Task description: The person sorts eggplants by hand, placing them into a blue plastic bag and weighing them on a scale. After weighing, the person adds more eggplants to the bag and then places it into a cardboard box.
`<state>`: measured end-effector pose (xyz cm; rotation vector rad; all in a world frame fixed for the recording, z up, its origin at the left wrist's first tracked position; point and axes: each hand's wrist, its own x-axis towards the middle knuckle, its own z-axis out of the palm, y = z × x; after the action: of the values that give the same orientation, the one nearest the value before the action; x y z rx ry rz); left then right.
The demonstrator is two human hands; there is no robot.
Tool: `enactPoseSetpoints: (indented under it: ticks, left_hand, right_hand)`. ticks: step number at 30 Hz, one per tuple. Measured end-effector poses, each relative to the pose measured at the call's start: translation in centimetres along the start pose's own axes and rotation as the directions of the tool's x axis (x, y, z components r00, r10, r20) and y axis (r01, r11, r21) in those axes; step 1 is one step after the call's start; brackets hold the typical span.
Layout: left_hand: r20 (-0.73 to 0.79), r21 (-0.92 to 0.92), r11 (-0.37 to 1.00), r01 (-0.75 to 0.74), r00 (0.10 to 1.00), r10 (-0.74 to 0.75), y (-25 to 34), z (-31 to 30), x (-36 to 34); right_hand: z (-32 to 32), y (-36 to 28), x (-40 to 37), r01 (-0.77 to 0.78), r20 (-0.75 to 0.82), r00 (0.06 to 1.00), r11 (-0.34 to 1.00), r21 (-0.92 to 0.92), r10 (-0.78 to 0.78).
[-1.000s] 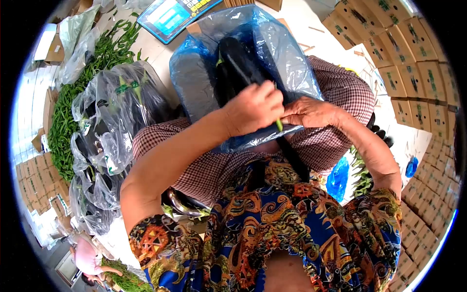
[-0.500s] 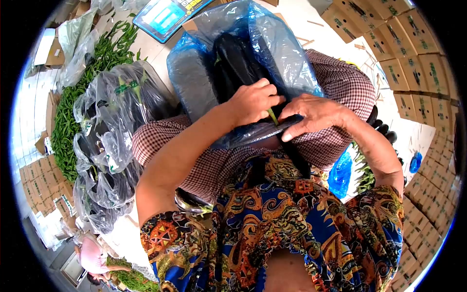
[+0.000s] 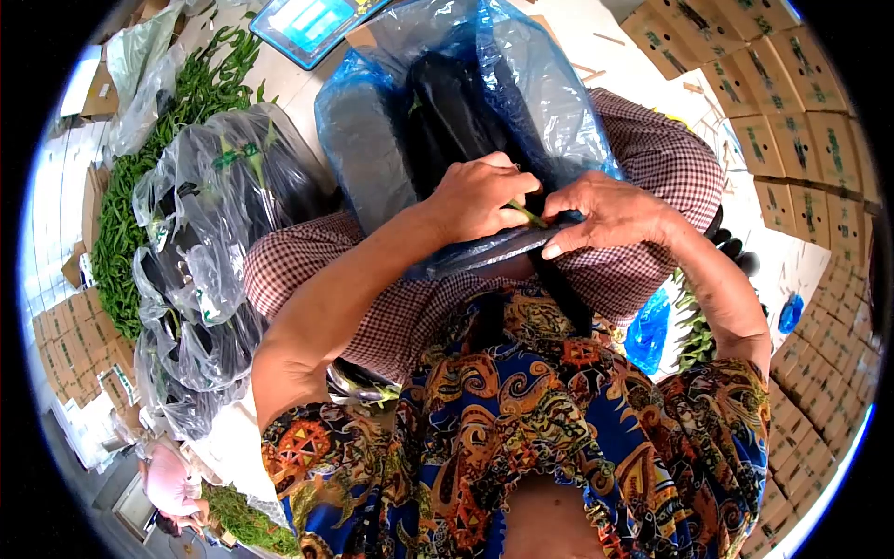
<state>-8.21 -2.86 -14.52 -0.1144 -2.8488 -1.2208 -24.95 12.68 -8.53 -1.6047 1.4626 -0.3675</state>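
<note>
A blue plastic bag point(image 3: 358, 121) lies open between my knees, with dark eggplants point(image 3: 452, 107) inside. My left hand point(image 3: 477, 197) is closed at the near end of the eggplants, its fingers curled around a green eggplant stem point(image 3: 529, 214). Just to its right, my right hand point(image 3: 610, 214) pinches the near edge of the bag between thumb and fingers. The stem tip reaches towards that edge. My left fingers hide part of the eggplant they hold.
Knotted clear bags of eggplants point(image 3: 219, 252) stand at my left, beside a long heap of green peppers point(image 3: 121, 252). A scale point(image 3: 312, 28) sits beyond the blue bag. Stacked cartons point(image 3: 792, 140) line the right side. Another person point(image 3: 170, 480) bends at lower left.
My left hand has shifted slightly down, and the stem in it now tilts more to the right. My right hand keeps its pinch on the bag's edge.
</note>
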Motion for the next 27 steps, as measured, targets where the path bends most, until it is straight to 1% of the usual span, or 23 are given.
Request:
enactPoseSetpoints:
  ticks: [1,3,4,5,8,9,10,12,13,14,15,16,17,18,19,20,21,23,24,25,26,27]
  left_hand:
    - [-0.010,-0.007,0.998,0.069,0.998,-0.069,0.3,0.3,0.3]
    - [0.046,0.092,0.995,0.031,0.998,-0.036,0.4,0.6,0.8]
    - [0.074,0.140,0.990,0.008,0.997,-0.019,0.4,0.7,1.1]
    - [0.087,0.158,0.987,0.001,0.996,-0.015,0.4,0.9,1.4]
    - [0.116,0.213,0.977,-0.013,0.993,-0.012,0.1,1.5,2.5]
    - [0.300,0.267,0.958,0.107,0.935,-0.188,1.0,0.7,4.1]
    - [0.367,0.277,0.951,0.138,0.900,-0.237,1.4,0.0,5.1]
    - [0.519,0.121,0.958,0.259,0.806,-0.283,1.0,-2.1,6.2]
    - [0.499,-0.309,0.899,0.309,0.858,-0.123,-2.8,-0.6,5.9]
    - [0.356,-0.791,0.520,0.322,0.934,-0.037,-4.3,-1.2,4.7]
    - [0.116,-0.732,0.656,0.182,0.983,-0.143,-4.9,-2.1,3.7]
    - [-0.113,-0.465,0.848,0.254,0.933,-0.341,-4.8,-3.4,3.1]
    - [-0.480,0.012,0.974,0.227,0.856,-0.194,-7.6,-3.0,2.6]
    - [-0.571,-0.209,0.885,0.417,0.682,-0.456,-9.0,-3.5,2.3]
    - [-0.673,-0.059,0.845,0.531,0.604,-0.427,-10.1,-3.8,2.2]
    - [-0.765,0.078,0.764,0.641,0.530,-0.366,-11.2,-3.9,2.3]
    - [-0.703,-0.025,0.784,0.620,0.547,-0.454,-12.1,-3.5,2.9]
    - [-0.538,-0.241,0.779,0.578,0.589,-0.604,-13.2,-1.9,4.5]
    - [-0.527,-0.282,0.777,0.563,0.586,-0.616,-13.5,-1.6,5.1]
    - [-0.518,-0.320,0.774,0.546,0.583,-0.626,-13.9,-1.5,5.6]
    - [-0.509,-0.352,0.772,0.529,0.584,-0.632,-14.3,-1.3,5.9]
    - [-0.489,-0.324,0.759,0.564,0.587,-0.645,-13.7,-1.8,6.1]
  right_hand:
    - [0.0,0.0,-0.1,0.037,-0.060,0.997,0.994,-0.104,-0.044]
    - [-1.0,-0.9,0.1,-0.149,0.075,0.985,0.986,-0.076,0.155]
    - [-1.5,-1.4,0.1,-0.244,0.143,0.957,0.967,-0.072,0.252]
    - [-0.9,-1.1,-0.2,-0.182,0.061,0.981,0.983,-0.023,0.183]
    - [-1.2,-1.3,0.0,-0.265,0.011,0.964,0.964,-0.009,0.265]
    - [-1.4,-1.6,0.2,-0.247,-0.041,0.969,0.965,-0.091,0.244]
    - [-1.2,-0.9,0.4,-0.184,-0.021,0.983,0.979,-0.087,0.183]
    - [-0.6,0.8,1.3,-0.057,0.016,0.998,0.996,-0.075,0.058]
    - [-1.0,0.1,2.1,-0.116,0.101,0.986,0.980,-0.164,0.133]
    - [0.5,1.6,2.4,-0.107,0.015,0.993,0.946,-0.305,0.117]
    - [1.3,2.4,2.9,-0.073,0.007,0.997,0.944,-0.323,0.079]
    - [1.5,2.0,3.6,-0.041,-0.001,0.999,0.941,-0.337,0.043]
    - [1.0,1.7,4.3,-0.106,0.106,0.984,0.954,-0.279,0.141]
    - [1.1,2.1,4.6,-0.077,0.119,0.986,0.958,-0.277,0.114]
    - [1.1,2.6,5.0,-0.047,0.131,0.988,0.959,-0.279,0.087]
    - [1.1,2.9,5.3,-0.018,0.142,0.988,0.959,-0.282,0.060]
    - [0.9,2.7,5.7,-0.052,0.193,0.974,0.948,-0.313,0.118]
    - [0.6,0.7,5.9,-0.090,0.193,0.968,0.937,-0.337,0.162]
    - [0.5,0.0,5.9,-0.109,0.196,0.963,0.931,-0.349,0.187]
    - [0.9,0.4,6.2,-0.073,0.245,0.952,0.914,-0.399,0.182]
    - [1.2,0.8,6.3,-0.050,0.248,0.955,0.916,-0.399,0.160]
    - [1.5,1.1,6.3,-0.030,0.250,0.958,0.917,-0.398,0.139]
